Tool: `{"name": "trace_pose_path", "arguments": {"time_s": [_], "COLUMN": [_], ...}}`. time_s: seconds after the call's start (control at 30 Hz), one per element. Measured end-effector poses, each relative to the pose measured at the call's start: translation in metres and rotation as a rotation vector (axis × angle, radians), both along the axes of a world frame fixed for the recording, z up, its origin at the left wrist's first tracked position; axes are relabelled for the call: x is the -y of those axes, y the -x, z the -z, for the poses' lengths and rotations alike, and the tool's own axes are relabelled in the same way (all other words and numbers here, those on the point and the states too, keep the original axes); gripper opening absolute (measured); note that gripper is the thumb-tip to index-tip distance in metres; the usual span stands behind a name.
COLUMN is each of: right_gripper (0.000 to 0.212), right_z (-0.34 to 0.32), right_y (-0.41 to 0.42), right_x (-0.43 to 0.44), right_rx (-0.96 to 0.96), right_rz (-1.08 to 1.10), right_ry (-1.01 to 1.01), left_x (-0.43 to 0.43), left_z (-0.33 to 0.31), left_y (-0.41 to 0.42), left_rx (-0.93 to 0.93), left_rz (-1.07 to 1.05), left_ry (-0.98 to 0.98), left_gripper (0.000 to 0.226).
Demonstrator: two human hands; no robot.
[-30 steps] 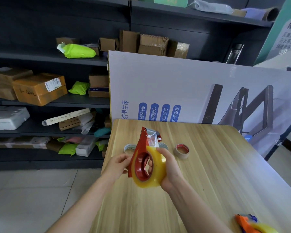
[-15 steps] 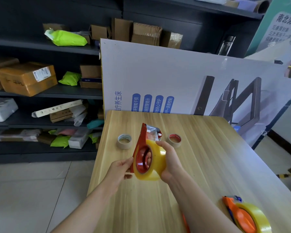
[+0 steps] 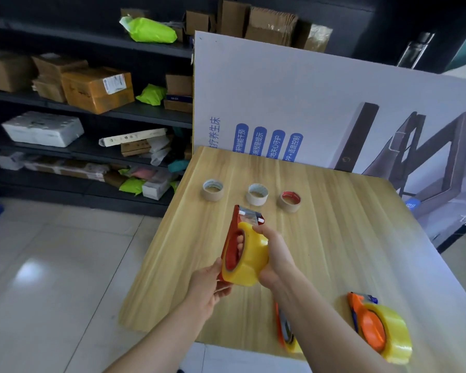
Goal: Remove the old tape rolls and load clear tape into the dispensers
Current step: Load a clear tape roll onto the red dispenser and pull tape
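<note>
Pale wooden table (image 3: pixel 334 238) lies under your hands. Your right hand (image 3: pixel 277 254) curls around the yellowish clear tape roll (image 3: pixel 249 265) seated on the red plastic dispenser (image 3: pixel 233 232), whose blade end points far. Your left hand (image 3: pixel 207 286) pinches the dispenser's near end, left of the roll.

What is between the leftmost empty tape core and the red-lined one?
A third empty core, white inside, stands between the leftmost core and the red-lined core, touching neither. The head view shows it.
</note>
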State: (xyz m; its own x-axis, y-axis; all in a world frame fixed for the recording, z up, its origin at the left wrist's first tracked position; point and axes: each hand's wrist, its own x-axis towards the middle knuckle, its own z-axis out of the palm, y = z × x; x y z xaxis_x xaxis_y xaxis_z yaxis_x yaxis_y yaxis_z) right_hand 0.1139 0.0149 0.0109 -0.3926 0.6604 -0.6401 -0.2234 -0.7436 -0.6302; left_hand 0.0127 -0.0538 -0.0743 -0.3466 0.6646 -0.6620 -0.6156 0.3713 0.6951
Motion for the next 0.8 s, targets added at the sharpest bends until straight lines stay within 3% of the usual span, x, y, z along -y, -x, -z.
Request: {"name": "trace_pose_path", "arguments": {"time_s": [0.33, 0.57, 0.8], "right_gripper": [0.041, 0.019, 0.018], "right_z": [0.067, 0.095, 0.122], "right_y": [0.005, 0.017, 0.026], "right_x": [0.023, 0.036, 0.039], "right_rx": [0.217, 0.17, 0.285], "right_rz": [-0.037, -0.065, -0.152], "right_ry": [0.008, 0.144, 0.06], "left_x": [0.039, 0.052, 0.055], "left_z": [0.035, 0.062, 0.083], "left_y": [-0.01, 0.004, 0.015], "left_rx": [0.033, 0.005, -0.014], "left_rz": [0.04, 0.195, 0.347], "left_ry": [0.209, 0.338, 0.41], "left_gripper": [0.03, 0.028, 0.029]}}
